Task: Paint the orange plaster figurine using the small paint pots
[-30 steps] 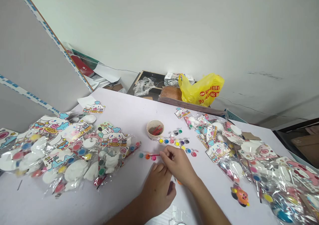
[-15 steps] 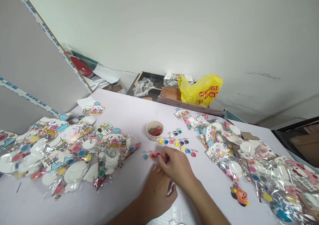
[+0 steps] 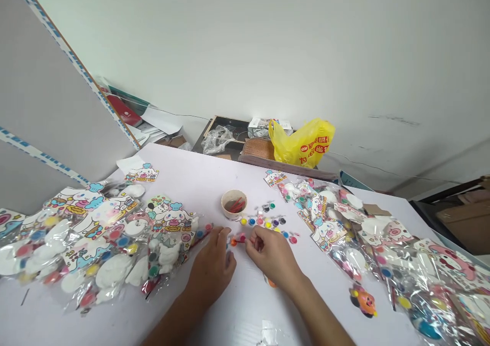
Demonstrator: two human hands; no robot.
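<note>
My right hand (image 3: 272, 254) is closed in a pinch around a thin red paintbrush (image 3: 240, 241), mostly hidden by the fingers. Its tip reaches an orange paint pot (image 3: 233, 242) at the left of a short row. Close to that row's left end, my left hand (image 3: 212, 262) rests with fingers stretched and thumb apart; whether it touches the pots I cannot tell. Under my right wrist, part of a small orange-and-white piece (image 3: 271, 281) shows. Beyond the hands stand more small paint pots (image 3: 268, 224) in several colours and a paper cup (image 3: 234, 204) holding red sticks.
Clear bags of white figures and paints (image 3: 115, 254) cover the left side, and similar bags (image 3: 360, 259) the right. A painted orange figure (image 3: 363, 301) lies at the right. Tape (image 3: 268, 333) sits near the front edge. Behind the table is a yellow plastic bag (image 3: 302, 144).
My left hand has moved left, away from my right hand, and its fingers have reached forward beside the pots. The orange-and-white piece now shows under my right wrist. The view has shifted slightly.
</note>
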